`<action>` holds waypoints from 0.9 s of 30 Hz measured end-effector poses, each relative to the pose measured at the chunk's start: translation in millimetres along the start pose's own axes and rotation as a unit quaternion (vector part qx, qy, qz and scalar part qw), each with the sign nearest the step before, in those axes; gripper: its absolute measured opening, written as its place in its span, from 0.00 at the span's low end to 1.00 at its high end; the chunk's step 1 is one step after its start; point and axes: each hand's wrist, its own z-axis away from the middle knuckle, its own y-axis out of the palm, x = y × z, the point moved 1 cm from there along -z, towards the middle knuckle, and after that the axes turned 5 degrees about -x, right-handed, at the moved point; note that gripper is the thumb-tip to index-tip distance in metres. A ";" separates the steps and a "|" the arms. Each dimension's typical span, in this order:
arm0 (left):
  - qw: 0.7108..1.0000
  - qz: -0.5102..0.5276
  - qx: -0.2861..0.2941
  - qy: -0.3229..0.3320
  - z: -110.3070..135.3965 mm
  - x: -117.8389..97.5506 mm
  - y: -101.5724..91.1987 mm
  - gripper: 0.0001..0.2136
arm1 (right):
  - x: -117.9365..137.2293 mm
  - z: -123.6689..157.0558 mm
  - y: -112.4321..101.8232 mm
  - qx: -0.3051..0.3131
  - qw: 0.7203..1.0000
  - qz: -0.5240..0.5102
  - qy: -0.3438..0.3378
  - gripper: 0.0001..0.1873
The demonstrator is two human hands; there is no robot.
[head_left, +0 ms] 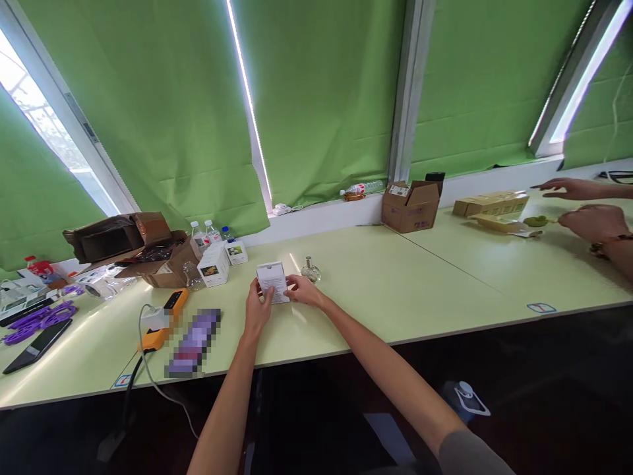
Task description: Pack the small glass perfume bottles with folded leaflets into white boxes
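Observation:
A small white carton point(272, 280) with fine print on its face stands between my hands, just above or on the pale table; I cannot tell which. My left hand point(258, 305) grips its left side, thumb on the front. On its right edge, my right hand point(302, 291) is closed with the fingertips against the box. Just behind my right hand stands a small clear glass bottle point(310, 269) with a silver neck, apart from the carton.
Left of my hands are white boxes point(214, 264), an orange power strip point(171, 316), a blurred purple item point(195, 343) and open cardboard boxes point(161, 264). A brown carton point(411, 206) sits at the back. A co-worker's hands point(591, 221) are at the right, near yellow boxes point(489, 203).

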 end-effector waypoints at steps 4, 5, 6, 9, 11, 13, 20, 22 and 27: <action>1.000 -0.004 -0.015 0.024 0.3 -1.8 -1.2 0.26 | 11.4 4.7 -3.0 -0.094 0.990 0.042 -0.099 0.27; 1.000 -0.006 -0.015 0.027 0.4 -2.2 -1.5 0.25 | 14.1 6.5 -3.8 -0.124 0.983 0.053 -0.124 0.29; 0.999 -0.007 -0.014 0.030 0.5 -2.6 -1.8 0.25 | 16.6 8.4 -4.6 -0.148 0.976 0.066 -0.148 0.31; 0.999 -0.014 -0.022 0.043 0.5 -2.9 -2.8 0.24 | 22.6 14.2 -6.6 -0.185 0.955 0.096 -0.212 0.29; 0.998 -0.020 -0.038 0.054 0.5 -2.8 -3.7 0.23 | 25.7 17.6 -7.9 -0.200 0.942 0.108 -0.246 0.25; 0.997 -0.027 -0.051 0.060 0.5 -2.7 -4.4 0.22 | 27.9 20.1 -8.7 -0.207 0.934 0.122 -0.265 0.22; 0.995 -0.066 -0.031 0.072 1.6 -4.2 -5.1 0.20 | 29.1 21.2 -7.8 -0.187 0.925 0.190 -0.273 0.26; 0.993 -0.082 -0.026 0.077 1.9 -4.9 -5.0 0.20 | 28.3 20.4 -7.8 -0.189 0.925 0.192 -0.267 0.27; 0.994 -0.060 -0.038 0.086 2.0 -5.9 -5.2 0.20 | 25.4 17.9 -7.5 -0.209 0.917 0.188 -0.283 0.17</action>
